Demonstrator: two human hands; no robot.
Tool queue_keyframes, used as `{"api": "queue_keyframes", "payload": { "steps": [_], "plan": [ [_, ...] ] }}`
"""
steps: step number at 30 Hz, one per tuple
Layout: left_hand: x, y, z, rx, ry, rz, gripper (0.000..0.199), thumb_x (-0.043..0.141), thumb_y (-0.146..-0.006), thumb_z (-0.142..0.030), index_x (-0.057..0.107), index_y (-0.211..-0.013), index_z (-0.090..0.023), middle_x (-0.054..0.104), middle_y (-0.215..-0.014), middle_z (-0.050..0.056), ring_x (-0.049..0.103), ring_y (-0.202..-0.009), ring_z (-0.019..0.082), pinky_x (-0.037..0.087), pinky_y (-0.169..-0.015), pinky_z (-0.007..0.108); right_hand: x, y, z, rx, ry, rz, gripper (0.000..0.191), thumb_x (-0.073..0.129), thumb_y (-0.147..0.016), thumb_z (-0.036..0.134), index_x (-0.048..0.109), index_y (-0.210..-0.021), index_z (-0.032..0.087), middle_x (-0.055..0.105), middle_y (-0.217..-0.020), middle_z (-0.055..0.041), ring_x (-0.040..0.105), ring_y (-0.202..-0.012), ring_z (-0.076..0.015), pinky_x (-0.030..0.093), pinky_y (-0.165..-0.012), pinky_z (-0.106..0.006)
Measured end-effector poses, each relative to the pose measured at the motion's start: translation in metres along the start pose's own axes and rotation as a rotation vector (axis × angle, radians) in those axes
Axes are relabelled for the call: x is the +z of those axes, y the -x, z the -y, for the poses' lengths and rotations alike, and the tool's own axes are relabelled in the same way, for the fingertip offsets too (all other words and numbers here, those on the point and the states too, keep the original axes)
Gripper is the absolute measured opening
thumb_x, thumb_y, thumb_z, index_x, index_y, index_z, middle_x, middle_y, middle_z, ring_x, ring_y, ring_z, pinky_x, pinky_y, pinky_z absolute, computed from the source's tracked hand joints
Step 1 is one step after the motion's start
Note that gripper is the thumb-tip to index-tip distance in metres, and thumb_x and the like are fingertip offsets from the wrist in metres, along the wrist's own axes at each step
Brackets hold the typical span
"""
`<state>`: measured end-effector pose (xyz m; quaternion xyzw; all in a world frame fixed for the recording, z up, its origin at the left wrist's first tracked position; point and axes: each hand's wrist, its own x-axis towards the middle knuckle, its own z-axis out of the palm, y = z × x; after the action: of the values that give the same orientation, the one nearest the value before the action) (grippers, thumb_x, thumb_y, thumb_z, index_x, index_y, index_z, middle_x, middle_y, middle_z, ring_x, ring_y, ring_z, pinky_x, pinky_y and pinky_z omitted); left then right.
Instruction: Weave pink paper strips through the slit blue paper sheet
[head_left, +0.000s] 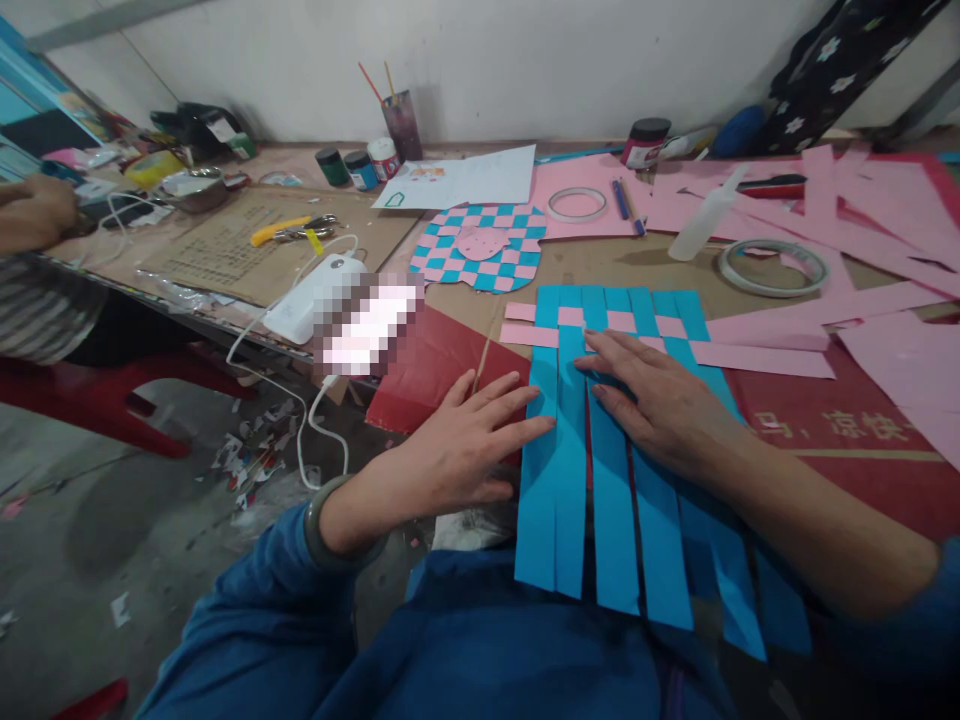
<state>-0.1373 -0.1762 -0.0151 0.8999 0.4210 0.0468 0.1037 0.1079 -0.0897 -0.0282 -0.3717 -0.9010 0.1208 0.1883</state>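
Your left hand (457,440) lies spread with its fingertips on the blue paper strips (592,480), your right hand (660,395) spread across them near the desk's (600,255) front edge; they look light and limp, so grip the woven top.

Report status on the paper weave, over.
Left hand flat, fingertips on the blue paper strips. Right hand flat on them too. Pink paper strips woven across the far end.

Back: paint jars (361,170) beside a brush cup (401,125)
Right: tape roll (772,268), plastic bottle (705,215)
Left: yellow-handled scissors (289,230) on cardboard (225,270)
Below: paper scraps (251,450) near a red stool (112,395)
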Motion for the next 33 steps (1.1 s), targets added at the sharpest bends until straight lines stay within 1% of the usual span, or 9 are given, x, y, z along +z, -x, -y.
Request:
{"api": "queue_keyframes", "payload": {
  "steps": [6, 11, 13, 17, 21, 24, 27, 30, 33],
  "plan": [
    [0.001, -0.004, -0.004, 0.006, 0.023, -0.086, 0.058, 0.068, -0.084, -0.029, 0.05, -0.138, -0.019, 0.05, -0.147, 0.019, 0.037, -0.143, 0.037, 0.033, -0.11, 0.067, -0.001, 0.0, 0.001, -0.003, -0.007, -0.001, 0.051, 0.04, -0.095, 0.027, 0.042, -0.146, 0.018, 0.069, -0.126, -0.012, 0.046, -0.138, -0.0316, 0.044, -0.107, -0.06],
    [0.0, -0.006, -0.003, 0.029, 0.068, -0.181, 0.045, 0.06, -0.089, -0.031, 0.055, -0.133, -0.021, 0.058, -0.139, 0.014, 0.048, -0.137, 0.031, 0.04, -0.109, 0.059, -0.001, 0.0, 0.002, -0.006, -0.004, -0.005, 0.051, 0.039, -0.096, 0.026, 0.041, -0.146, 0.018, 0.07, -0.124, -0.0107, 0.046, -0.138, -0.031, 0.046, -0.106, -0.058],
    [-0.001, -0.009, -0.002, 0.015, 0.069, -0.213, 0.041, 0.057, -0.091, -0.032, 0.057, -0.13, -0.022, 0.061, -0.137, 0.013, 0.05, -0.135, 0.03, 0.041, -0.108, 0.056, -0.001, 0.0, 0.002, -0.007, -0.005, -0.005, 0.051, 0.039, -0.096, 0.026, 0.041, -0.146, 0.018, 0.07, -0.124, -0.0107, 0.045, -0.138, -0.031, 0.046, -0.106, -0.059],
    [0.0, -0.018, 0.004, -0.002, 0.034, -0.269, 0.036, 0.054, -0.092, -0.026, 0.06, -0.127, -0.019, 0.063, -0.134, 0.013, 0.053, -0.133, 0.03, 0.045, -0.106, 0.055, 0.0, 0.0, 0.001, -0.009, -0.009, 0.0, 0.051, 0.039, -0.096, 0.027, 0.041, -0.146, 0.015, 0.07, -0.123, -0.0112, 0.045, -0.138, -0.0309, 0.045, -0.107, -0.058],
    [0.001, -0.031, 0.01, -0.002, -0.038, -0.326, 0.03, 0.05, -0.093, -0.023, 0.063, -0.12, -0.016, 0.066, -0.129, 0.014, 0.057, -0.127, 0.03, 0.048, -0.103, 0.053, 0.0, 0.0, 0.0, -0.011, -0.021, -0.002, 0.052, 0.04, -0.095, 0.026, 0.041, -0.146, 0.018, 0.07, -0.124, -0.0109, 0.046, -0.138, -0.0311, 0.044, -0.107, -0.059],
    [0.0, -0.038, 0.012, 0.005, -0.08, -0.332, 0.028, 0.048, -0.094, -0.021, 0.066, -0.115, -0.015, 0.069, -0.122, 0.012, 0.062, -0.122, 0.027, 0.05, -0.101, 0.048, 0.001, -0.001, 0.0, -0.016, -0.034, -0.011, 0.052, 0.04, -0.095, 0.026, 0.041, -0.146, 0.018, 0.07, -0.124, -0.0111, 0.046, -0.137, -0.0312, 0.043, -0.108, -0.06],
    [-0.001, -0.042, 0.013, 0.011, -0.086, -0.317, 0.03, 0.044, -0.095, -0.02, 0.067, -0.114, -0.016, 0.071, -0.119, 0.011, 0.065, -0.116, 0.026, 0.05, -0.1, 0.048, 0.001, 0.0, 0.0, -0.011, -0.031, -0.006, 0.052, 0.04, -0.095, 0.027, 0.04, -0.146, 0.017, 0.07, -0.123, -0.0114, 0.045, -0.138, -0.0311, 0.043, -0.108, -0.059],
    [-0.003, -0.041, 0.014, 0.006, -0.082, -0.275, 0.033, 0.043, -0.094, -0.017, 0.065, -0.119, -0.018, 0.07, -0.122, 0.011, 0.065, -0.115, 0.024, 0.051, -0.098, 0.046, 0.001, 0.0, 0.0, -0.008, -0.022, -0.01, 0.054, 0.039, -0.096, 0.027, 0.038, -0.149, 0.019, 0.07, -0.124, -0.011, 0.045, -0.138, -0.0301, 0.044, -0.107, -0.059],
    [-0.009, -0.042, 0.019, -0.037, -0.145, -0.264, 0.037, 0.041, -0.093, -0.014, 0.063, -0.122, -0.019, 0.067, -0.128, 0.011, 0.061, -0.121, 0.025, 0.051, -0.097, 0.043, 0.001, 0.0, 0.0, -0.002, -0.012, -0.012, 0.055, 0.039, -0.096, 0.027, 0.036, -0.15, 0.018, 0.069, -0.125, -0.0116, 0.045, -0.138, -0.0294, 0.045, -0.107, -0.058]
  ]
}}
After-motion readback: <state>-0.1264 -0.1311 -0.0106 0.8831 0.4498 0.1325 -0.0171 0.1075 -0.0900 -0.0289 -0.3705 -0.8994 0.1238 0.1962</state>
